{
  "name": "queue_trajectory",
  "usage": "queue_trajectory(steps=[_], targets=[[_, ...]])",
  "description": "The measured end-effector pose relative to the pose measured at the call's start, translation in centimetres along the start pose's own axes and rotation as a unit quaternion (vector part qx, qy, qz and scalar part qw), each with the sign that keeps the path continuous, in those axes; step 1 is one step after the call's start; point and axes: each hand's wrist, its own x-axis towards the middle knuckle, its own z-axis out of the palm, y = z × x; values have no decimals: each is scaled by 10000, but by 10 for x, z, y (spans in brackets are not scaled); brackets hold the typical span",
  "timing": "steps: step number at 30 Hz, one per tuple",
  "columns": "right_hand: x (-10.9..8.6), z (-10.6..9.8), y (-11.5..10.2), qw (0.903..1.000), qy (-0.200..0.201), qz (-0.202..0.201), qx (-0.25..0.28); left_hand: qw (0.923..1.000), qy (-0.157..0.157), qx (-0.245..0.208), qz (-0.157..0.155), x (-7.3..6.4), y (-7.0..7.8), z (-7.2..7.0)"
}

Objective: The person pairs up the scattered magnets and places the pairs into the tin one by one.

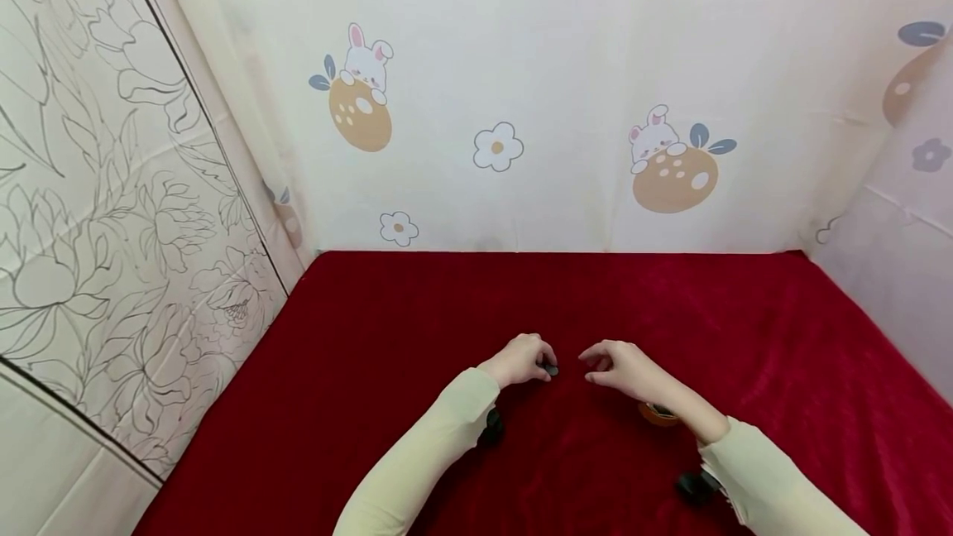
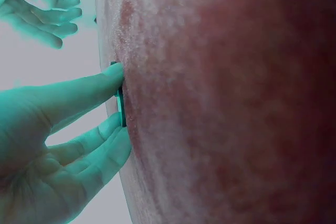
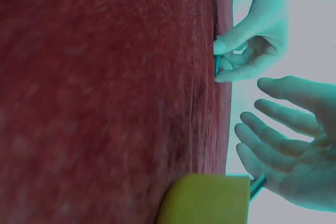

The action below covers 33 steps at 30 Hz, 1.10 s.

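Note:
My left hand [image 1: 524, 360] is low over the red cloth and pinches a small, thin dark piece [image 1: 550, 370] between thumb and fingers. In the left wrist view the piece [image 2: 121, 109] stands edge-on against the cloth, its ends at the fingertips; its exact kind does not show. To the right, my right hand [image 1: 624, 366] hovers with spread, loosely bent fingers and holds nothing. Its fingertips point toward the left hand, a short gap apart. Partly hidden under the right forearm sits a round orange-yellow container [image 1: 658, 418]. A thin dark end [image 3: 257, 186] sticks out beyond its rim in the right wrist view.
Dark red velvety cloth [image 1: 417, 313] covers the table. Behind it hangs a pale printed curtain [image 1: 447, 189], with a flower-patterned panel [image 1: 141, 213] at the left. Black wrist cameras [image 1: 697, 486] hang below both sleeves, close to the cloth.

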Motion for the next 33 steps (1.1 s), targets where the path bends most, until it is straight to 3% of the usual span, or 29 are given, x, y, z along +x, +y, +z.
queue_trajectory(steps=[10, 23, 33], targets=[[-27, -12, 6, 9985, 494, -224, -6, 9995, -34, -311, -16, 1, 1, 1], [-56, -28, 13, 9979, 639, 111, 65, 9986, -80, -504, 140, 2, 2, 2], [-76, -37, 22, 9927, 1075, -179, -527, 9956, 111, -807, 458, 3, 10, 0]])
